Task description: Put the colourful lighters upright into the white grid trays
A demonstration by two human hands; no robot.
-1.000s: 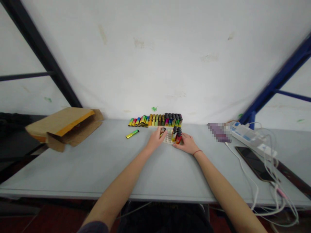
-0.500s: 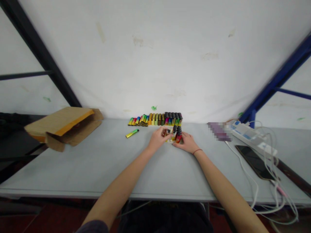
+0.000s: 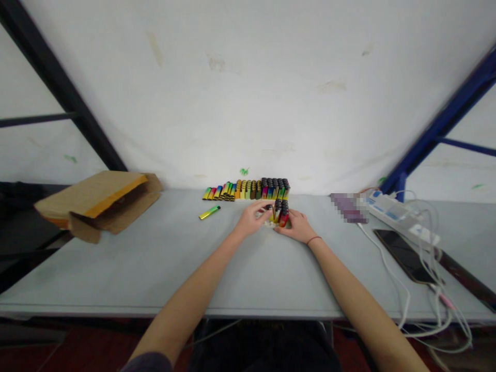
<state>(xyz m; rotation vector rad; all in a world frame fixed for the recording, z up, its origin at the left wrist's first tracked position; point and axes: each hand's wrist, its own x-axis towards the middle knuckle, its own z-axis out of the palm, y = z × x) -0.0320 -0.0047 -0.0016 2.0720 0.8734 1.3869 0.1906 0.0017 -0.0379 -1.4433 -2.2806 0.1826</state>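
The left hand's (image 3: 250, 219) thumb and fingers are pinched around a slim lighter with a black top (image 3: 268, 206), its body mostly hidden by the hand, just left of a small group of upright, glossy red and yellow lighters with black tops (image 3: 284, 219) near the centre of the frame. The right hand (image 3: 298, 227) curves about the right side of that group, thumb at the near side and fingers behind; whether it grips or merely steadies, I cannot tell. The group stands in a pale tray with rounded sockets (image 3: 270, 223), largely covered by the hands.

Just above the hands in the frame runs a row of upright lighters, yellow and dark-bodied ones (image 3: 248, 190) at left and multicoloured black-topped ones (image 3: 275, 189) at right. Left of it, shiny multicoloured lighters (image 3: 217, 193) lie heaped on their sides, and a single green-and-yellow lighter (image 3: 210, 212) lies apart below them.

Farther out on the grey tabletop (image 3: 155, 274), an open brown cardboard box with an orange band (image 3: 96, 199) sits at middle left. At middle right lie a dark flat phone (image 3: 405, 256), a white power strip (image 3: 403, 217) and tangled white cables (image 3: 405, 294).
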